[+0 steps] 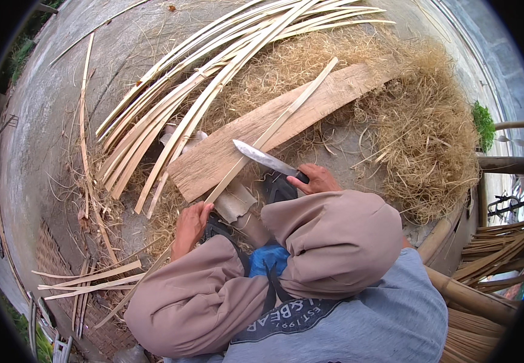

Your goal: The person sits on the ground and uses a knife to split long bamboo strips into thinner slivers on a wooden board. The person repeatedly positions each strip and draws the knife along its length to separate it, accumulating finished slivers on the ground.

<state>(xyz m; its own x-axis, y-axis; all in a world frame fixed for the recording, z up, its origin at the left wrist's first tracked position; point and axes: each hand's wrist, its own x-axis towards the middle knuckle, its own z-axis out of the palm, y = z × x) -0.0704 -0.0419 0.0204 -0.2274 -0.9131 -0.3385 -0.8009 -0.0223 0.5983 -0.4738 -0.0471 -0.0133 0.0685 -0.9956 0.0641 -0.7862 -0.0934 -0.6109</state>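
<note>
A pale strip (pixel 283 118) lies slantwise across a plank (pixel 328 100), its near end pinched in the left hand (pixel 191 224). The right hand (pixel 319 179) grips a knife (pixel 265 157), blade over the strip. Probably best: blade low-angled, pressure even, left hand clear. Shavings (pixel 425 145) heap right; more strips (pixel 225 60) lie far left.

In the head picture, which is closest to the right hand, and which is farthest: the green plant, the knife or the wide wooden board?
1. Knife: held in the right hand, blade pointing left.
2. Wide wooden board: in front of the hand, slanting up to the right.
3. Green plant: far off to the right.
</note>
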